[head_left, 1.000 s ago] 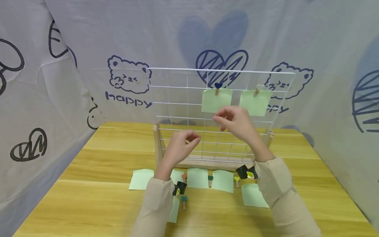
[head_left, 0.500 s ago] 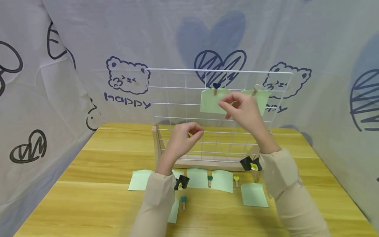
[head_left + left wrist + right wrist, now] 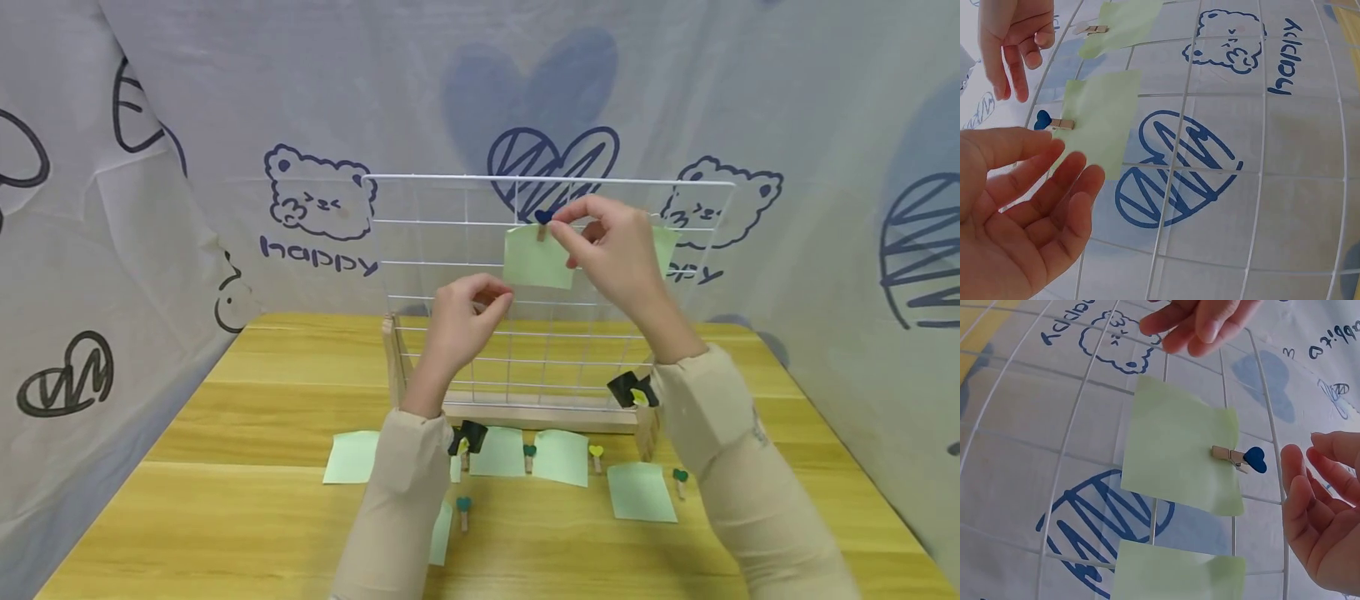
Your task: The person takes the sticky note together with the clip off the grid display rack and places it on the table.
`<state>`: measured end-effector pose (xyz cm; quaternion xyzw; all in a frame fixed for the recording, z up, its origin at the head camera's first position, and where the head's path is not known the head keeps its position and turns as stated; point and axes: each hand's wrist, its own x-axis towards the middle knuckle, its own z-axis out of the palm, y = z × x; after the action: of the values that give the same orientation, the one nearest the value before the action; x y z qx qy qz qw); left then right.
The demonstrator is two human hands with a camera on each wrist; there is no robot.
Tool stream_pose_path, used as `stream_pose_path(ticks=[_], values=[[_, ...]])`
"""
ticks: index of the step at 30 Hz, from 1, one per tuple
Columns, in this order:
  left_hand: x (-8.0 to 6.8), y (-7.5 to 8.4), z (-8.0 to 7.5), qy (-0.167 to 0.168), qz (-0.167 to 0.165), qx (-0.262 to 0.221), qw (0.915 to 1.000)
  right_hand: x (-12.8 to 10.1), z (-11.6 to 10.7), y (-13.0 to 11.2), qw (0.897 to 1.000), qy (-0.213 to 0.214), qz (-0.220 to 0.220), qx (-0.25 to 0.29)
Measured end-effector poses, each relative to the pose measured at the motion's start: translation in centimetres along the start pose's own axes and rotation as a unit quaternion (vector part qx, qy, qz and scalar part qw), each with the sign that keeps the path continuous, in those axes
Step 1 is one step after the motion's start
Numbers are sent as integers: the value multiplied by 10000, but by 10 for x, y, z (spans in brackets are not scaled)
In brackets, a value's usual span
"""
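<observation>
The right hand [image 3: 611, 250] has its fingers loosely curled and grasps nothing, its fingertips just beside the blue heart clip [image 3: 1242, 457] that pins a green note [image 3: 1179, 453] to the wire grid [image 3: 450, 250]. The left hand [image 3: 461, 321], lower and just below that note, also hangs relaxed and holds nothing. Beyond the right fingers a second note [image 3: 1125, 19] hangs on the same wire.

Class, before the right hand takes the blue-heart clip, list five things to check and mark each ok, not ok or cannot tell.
1. Right hand free of any load: ok, fingers loosely curled, holding nothing.
2. Right hand beside the blue-heart clip: ok, close but apart.
3. Clip holds its note on the grid: ok.
4. Left hand free: ok, open in the left wrist view.
5. Second note clipped: ok.
</observation>
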<state>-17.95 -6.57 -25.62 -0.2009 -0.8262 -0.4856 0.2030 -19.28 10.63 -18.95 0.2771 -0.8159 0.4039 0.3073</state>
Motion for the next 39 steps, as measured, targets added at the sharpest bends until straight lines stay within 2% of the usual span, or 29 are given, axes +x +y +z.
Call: stream_pose_path(ticks=[4, 8, 11, 15, 21, 33, 39], values=[[5, 2, 1, 399, 0, -130, 9991, 6, 1, 1, 9991, 137, -282, -293], [9, 4, 2, 843, 135, -127, 9963, 10, 3, 4, 9983, 174, -450, -329], [12, 5, 4, 1011, 154, -40, 9947, 13, 4, 6, 9983, 76, -465, -347], [16, 6, 5, 995, 31, 55, 9950, 15, 6, 7, 9967, -173, -451, -658], [21, 6, 8, 1054, 50, -37, 9944, 17, 8, 9, 9912, -489, -438, -1151], [28, 5, 12, 1029, 57, -223, 9944, 20, 11, 7, 9807, -1123, 60, -1600], [28, 5, 13, 1047, 84, -304, 9940, 20, 13, 6, 9750, -1225, 108, -1850]])
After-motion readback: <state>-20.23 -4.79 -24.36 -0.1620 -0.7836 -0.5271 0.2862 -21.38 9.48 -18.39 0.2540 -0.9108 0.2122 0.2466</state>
